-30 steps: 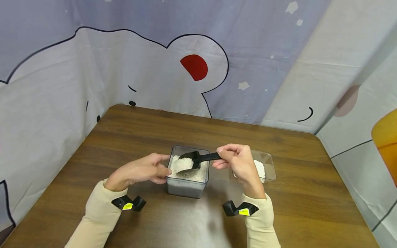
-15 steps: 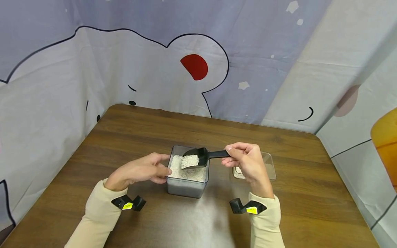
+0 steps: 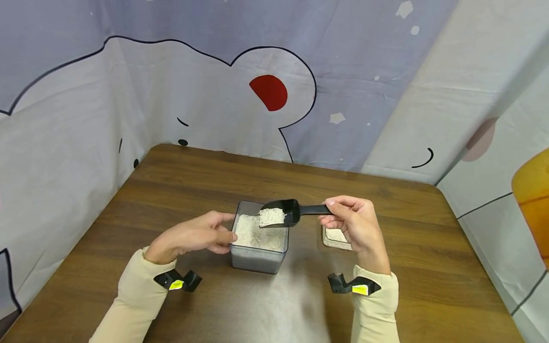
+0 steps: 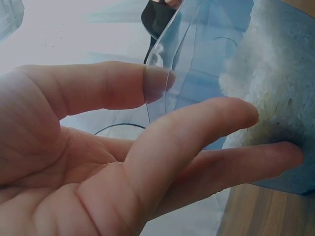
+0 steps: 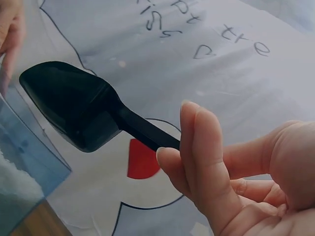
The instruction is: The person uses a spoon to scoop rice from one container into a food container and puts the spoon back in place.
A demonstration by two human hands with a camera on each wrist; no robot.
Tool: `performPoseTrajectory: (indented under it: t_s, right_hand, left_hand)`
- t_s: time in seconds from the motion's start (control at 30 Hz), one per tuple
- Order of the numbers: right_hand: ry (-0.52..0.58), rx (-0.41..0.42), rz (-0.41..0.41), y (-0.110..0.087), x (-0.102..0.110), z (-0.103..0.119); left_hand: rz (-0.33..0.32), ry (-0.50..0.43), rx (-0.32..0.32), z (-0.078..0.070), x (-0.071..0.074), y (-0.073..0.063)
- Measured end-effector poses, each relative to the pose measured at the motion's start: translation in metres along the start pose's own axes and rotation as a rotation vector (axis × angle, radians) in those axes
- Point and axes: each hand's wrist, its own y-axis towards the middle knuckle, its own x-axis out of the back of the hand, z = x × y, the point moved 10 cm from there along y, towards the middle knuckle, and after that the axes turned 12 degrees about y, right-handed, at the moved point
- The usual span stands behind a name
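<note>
Presently, the black scoop (image 3: 294, 213) is above the right part of the transparent plastic rice box (image 3: 257, 260), with its mouth over the rice (image 3: 247, 232) inside and its handle reaching out beyond the right wall. A heap of white grains (image 3: 271, 217) lies on the scoop. The right hand (image 3: 359, 226), to the right of the box, pinches the handle between thumb and fingers. The left hand (image 3: 195, 236) is at the left side of the box, its fingers spread and rather straight, touching the wall and the rim. To the right of the box, on the wooden table (image 3: 206, 176), stands a small transparent container (image 3: 337, 246), also with rice, partly hidden by the right hand.

In my judgement, for lifting this load well, the scoop should be level, or its mouth slightly raised, because the front is open and grains can slide out. A slow movement seems wise, and light left-hand pressure probably steadies the box enough.
</note>
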Motion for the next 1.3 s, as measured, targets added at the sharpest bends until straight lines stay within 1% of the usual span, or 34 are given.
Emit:
performPoseTrajectory:
  t_s: [0.2,0.43,0.63,0.73,0.97,1.13,1.3]
  right_hand:
    - [0.052,0.018,-0.009,-0.003,0.014,0.01]
    - [0.12,0.059,-0.029,-0.009,0.04,0.026]
    - [0.222,0.1,0.022,-0.016,0.059,0.041]
    - [0.234,0.104,0.016,-0.02,0.069,0.045]
    - [0.146,0.094,-0.126,-0.031,0.103,0.05]
    - [0.166,0.061,-0.165,-0.041,0.123,0.051]
    - [0.18,0.037,-0.23,-0.051,0.143,0.053]
  left_hand:
    - [0.007,0.012,-0.005,0.002,0.0,0.001]
    - [0.012,0.019,-0.015,0.003,0.0,0.001]
    - [0.003,0.009,-0.002,0.003,0.0,0.0]
    - [0.001,0.007,0.001,0.003,0.0,0.0]
    - [0.0,0.015,0.001,0.003,0.0,-0.001]
    - [0.001,0.03,0.001,0.003,0.0,-0.001]
    - [-0.002,0.03,-0.001,0.003,0.0,-0.001]
